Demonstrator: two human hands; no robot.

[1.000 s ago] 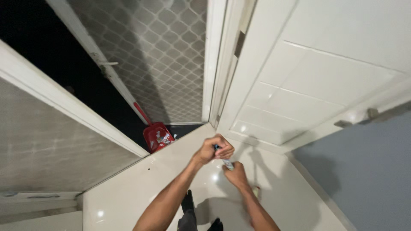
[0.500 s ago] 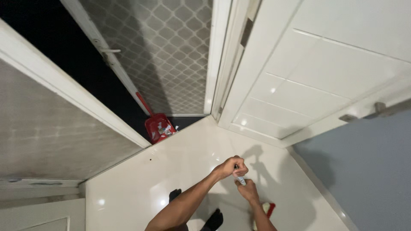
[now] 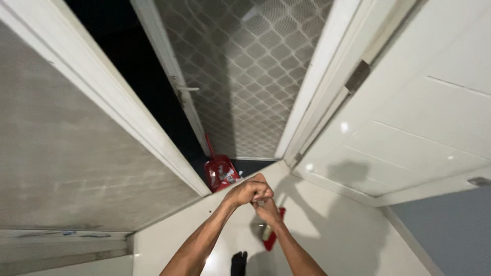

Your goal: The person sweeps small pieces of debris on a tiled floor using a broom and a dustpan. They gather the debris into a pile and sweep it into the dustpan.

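While both hands meet at six o'clock: left hand (image 3: 249,191) fisted over right hand (image 3: 267,208), contents hidden; red-handled broom (image 3: 270,232) on white tiled floor (image 3: 327,240) beneath; red dustpan (image 3: 220,173) at eleven o'clock by doorway; step: apparently adjusting grip

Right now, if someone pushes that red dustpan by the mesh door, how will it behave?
The red dustpan looks like thin plastic, so probably light and stiff. It seems propped with its handle up near the mesh door, so a nudge may tip it. On the glossy floor it would likely slide.
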